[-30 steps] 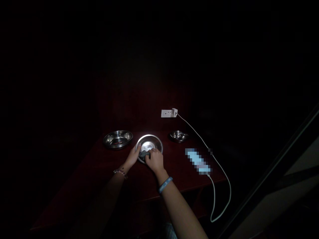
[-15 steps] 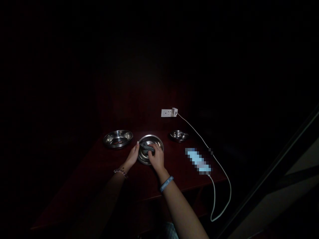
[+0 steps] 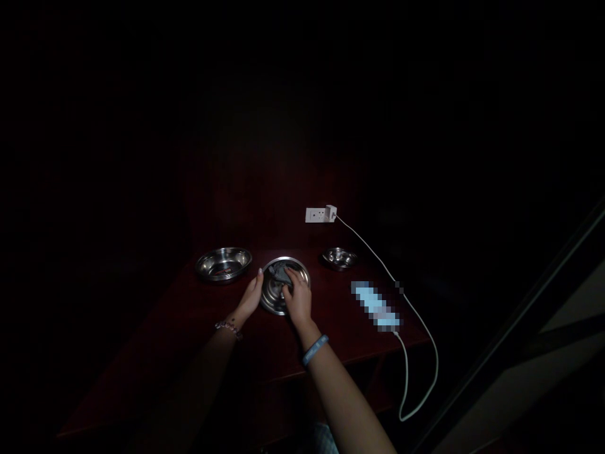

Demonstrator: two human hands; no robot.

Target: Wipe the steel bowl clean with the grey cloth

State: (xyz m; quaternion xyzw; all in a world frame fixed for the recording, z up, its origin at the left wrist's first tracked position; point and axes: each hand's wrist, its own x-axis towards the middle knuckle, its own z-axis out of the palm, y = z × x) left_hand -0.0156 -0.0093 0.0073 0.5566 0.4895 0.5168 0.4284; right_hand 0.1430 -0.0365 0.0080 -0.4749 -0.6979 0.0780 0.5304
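A round steel bowl sits tilted toward me on the dark red table. My left hand grips its left rim, thumb on top and the other fingers hidden behind the side. Inside the bowl, my right hand presses a grey cloth against the inner surface, fingers closed on it. Part of the cloth spreads out to the left of the fingertips.
A larger steel bowl stands at the left, a small steel bowl at the right. A blurred-out phone lies near the right edge, its white cable running to a charger in the wall socket.
My right hand has shifted the grey cloth slightly up within the bowl, and its fingers are more stretched. My left hand stays at the rim.
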